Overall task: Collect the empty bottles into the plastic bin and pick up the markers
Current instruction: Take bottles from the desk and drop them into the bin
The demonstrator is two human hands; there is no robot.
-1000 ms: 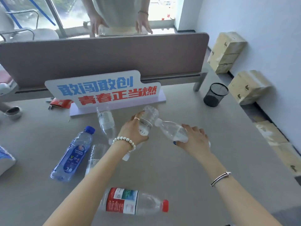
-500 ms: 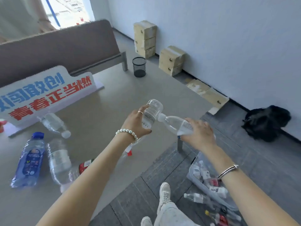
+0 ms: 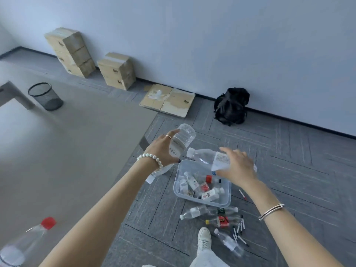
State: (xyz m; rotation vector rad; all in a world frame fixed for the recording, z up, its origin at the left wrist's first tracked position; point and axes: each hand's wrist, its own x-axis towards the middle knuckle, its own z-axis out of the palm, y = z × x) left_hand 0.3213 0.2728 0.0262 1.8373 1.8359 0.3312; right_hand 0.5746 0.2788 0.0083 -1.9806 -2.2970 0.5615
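Observation:
My left hand (image 3: 163, 149) grips a clear empty bottle (image 3: 182, 139), its base tilted up, just past the table's corner. My right hand (image 3: 238, 166) grips a second clear bottle (image 3: 209, 157) above the far rim of the clear plastic bin (image 3: 227, 201) on the floor. The bin holds several empty bottles. On the carpet in front of the bin lie more bottles: a clear one (image 3: 194, 211), a red-labelled one (image 3: 221, 221) and another clear one (image 3: 228, 241). Several black-and-white markers (image 3: 239, 229) lie beside them. One marker (image 3: 242, 194) lies right of the bin.
The grey table (image 3: 67, 147) fills the left, with a red-capped bottle (image 3: 28, 239) at its near edge. A black mesh bin (image 3: 46, 96), cardboard boxes (image 3: 117, 73), flattened cardboard (image 3: 167, 99) and a black backpack (image 3: 231, 106) line the wall. My shoe (image 3: 204, 238) stands near the floor bottles.
My view has swung right, from the table to the floor. Both hands have carried their bottles off the table to above the plastic bin.

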